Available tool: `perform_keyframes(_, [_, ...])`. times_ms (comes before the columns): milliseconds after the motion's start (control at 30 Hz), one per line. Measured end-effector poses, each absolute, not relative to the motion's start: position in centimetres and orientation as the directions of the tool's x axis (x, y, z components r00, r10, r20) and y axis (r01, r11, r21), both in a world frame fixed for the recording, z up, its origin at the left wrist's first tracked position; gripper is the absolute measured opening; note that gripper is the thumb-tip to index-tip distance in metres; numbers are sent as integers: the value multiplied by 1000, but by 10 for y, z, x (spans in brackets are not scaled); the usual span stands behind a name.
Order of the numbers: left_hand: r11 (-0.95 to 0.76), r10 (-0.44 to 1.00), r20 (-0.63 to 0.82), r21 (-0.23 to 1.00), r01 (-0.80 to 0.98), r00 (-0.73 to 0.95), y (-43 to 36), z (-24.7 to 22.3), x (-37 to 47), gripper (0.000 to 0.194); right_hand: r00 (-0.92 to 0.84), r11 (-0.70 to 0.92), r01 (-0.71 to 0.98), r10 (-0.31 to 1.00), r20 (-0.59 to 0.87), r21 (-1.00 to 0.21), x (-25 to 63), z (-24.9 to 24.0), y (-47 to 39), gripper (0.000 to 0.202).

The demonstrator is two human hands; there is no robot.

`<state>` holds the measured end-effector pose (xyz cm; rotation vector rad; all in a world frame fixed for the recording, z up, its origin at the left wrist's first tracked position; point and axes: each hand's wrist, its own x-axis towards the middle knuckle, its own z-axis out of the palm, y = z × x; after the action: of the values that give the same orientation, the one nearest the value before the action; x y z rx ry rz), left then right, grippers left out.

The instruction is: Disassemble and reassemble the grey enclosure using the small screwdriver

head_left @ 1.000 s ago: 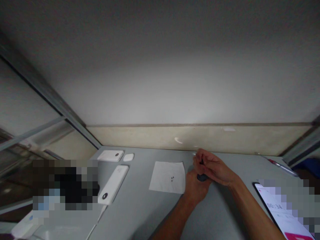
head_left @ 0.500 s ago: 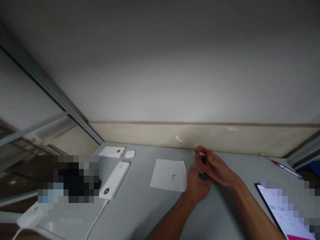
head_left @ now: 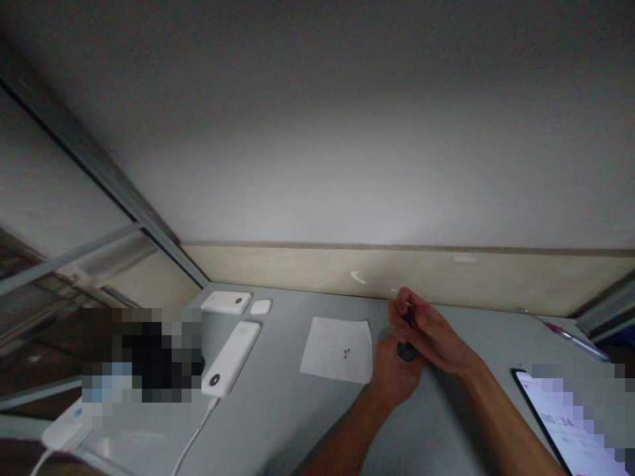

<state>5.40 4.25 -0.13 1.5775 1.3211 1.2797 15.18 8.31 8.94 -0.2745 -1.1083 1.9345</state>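
Note:
My left hand [head_left: 395,375] is closed around a small dark object [head_left: 407,352] with a rounded end, held just above the table near the wall. My right hand [head_left: 434,334] meets it from above and from the right. Its fingers are curled and pinched together at the upper part of the dark object. Fingers cover most of this object, and I cannot make out its kind. Left of my hands lies a white sheet of paper [head_left: 327,350] with several tiny dark pieces [head_left: 346,354] on it.
On the left lie two white power banks [head_left: 233,357], one with a cable [head_left: 196,433], and a small white case [head_left: 260,307]. A phone or tablet [head_left: 550,416] showing a timer and a pen [head_left: 578,342] are at the right. A wall [head_left: 317,264] closes the back.
The view has shifted slightly, so everything sits a little further right. My right fingers have changed position a little over the dark object, while my left hand keeps its hold.

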Motion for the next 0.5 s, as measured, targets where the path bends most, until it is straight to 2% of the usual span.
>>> perform_keyframes(133, [-218, 971, 236, 935, 280, -32, 44, -5, 55, 23, -605, -175, -563, 754, 258, -807, 154, 94, 84, 32])
perform_keyframes(233, [-190, 977, 208, 945, 268, -43, 43, -6, 55, 25, -604, -204, -544, 769, 211, -814, 154, 91, 84, 34])
perform_keyframes(333, [-234, 970, 242, 939, 252, -2, 42, -5, 54, 28, -599, -253, -534, 786, 150, -807, 151, 88, 82, 38])
perform_keyframes(433, [-264, 963, 269, 925, 274, 19, 42, -5, 53, 33, -595, -221, -549, 781, 192, -806, 148, 91, 80, 38])
perform_keyframes(500, [-243, 968, 250, 923, 298, 15, 43, -5, 53, 26, -582, -177, -558, 779, 231, -811, 149, 93, 80, 34])
